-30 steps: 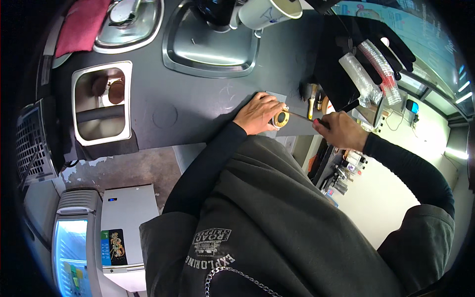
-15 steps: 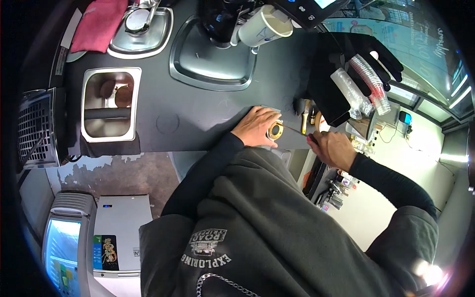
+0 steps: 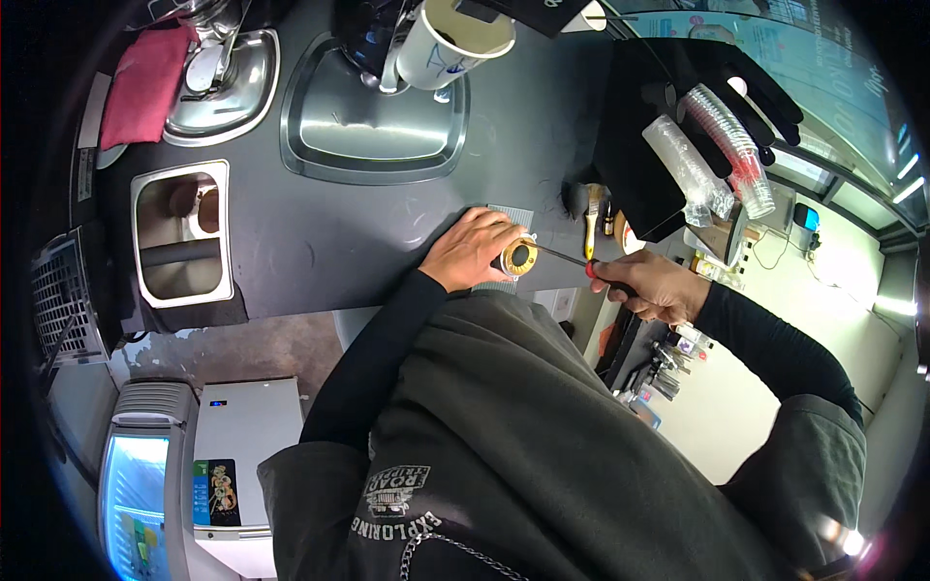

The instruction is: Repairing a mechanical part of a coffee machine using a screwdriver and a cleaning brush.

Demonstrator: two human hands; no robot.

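Note:
Near the counter's front edge, my left hand [image 3: 472, 250] is closed round a round brass-coloured metal part [image 3: 520, 257] with a dark centre, its ringed face turned to the right. A grey ribbed mat [image 3: 511, 214] lies under it. My right hand [image 3: 659, 287] grips the red and black handle of a screwdriver [image 3: 562, 256]. The thin shaft runs left from the handle, and its tip meets the upper rim of the brass part. My left fingers partly cover the part's far side.
A brush [image 3: 592, 223] and a small dark bottle [image 3: 608, 219] lie beyond the screwdriver. Stacked clear plastic cups [image 3: 722, 126] rest on a black box at right. Further left are a metal drip tray [image 3: 378, 145], a white paper cup [image 3: 453, 48], a steel knock bin [image 3: 147, 281] and a pink cloth [image 3: 145, 92].
The view has shifted slightly. My right hand has turned the screwdriver handle, which now shows more. The brass part's face is more exposed, and its tip contact stays at the rim.

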